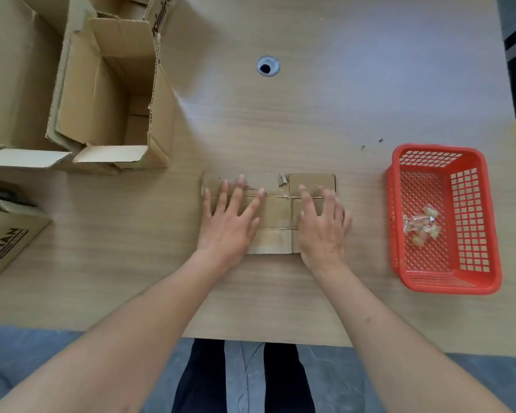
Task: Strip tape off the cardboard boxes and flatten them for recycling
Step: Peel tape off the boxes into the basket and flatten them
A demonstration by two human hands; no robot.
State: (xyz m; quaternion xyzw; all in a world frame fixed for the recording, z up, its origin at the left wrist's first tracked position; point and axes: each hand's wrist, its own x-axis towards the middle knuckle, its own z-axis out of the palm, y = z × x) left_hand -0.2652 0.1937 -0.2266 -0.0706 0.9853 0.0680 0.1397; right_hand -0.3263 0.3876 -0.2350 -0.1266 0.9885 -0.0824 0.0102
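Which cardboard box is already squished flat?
The small flattened box in the middle of the table, under the left hand and right hand. The open box at the far left and its neighbours stand upright.

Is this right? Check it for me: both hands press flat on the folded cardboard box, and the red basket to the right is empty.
One thing is wrong: the red basket is not empty. The head view shows a small wad of stripped clear tape lying in it. The rest holds: the left hand and the right hand press with straight fingers on the flattened box, and the basket sits to its right.
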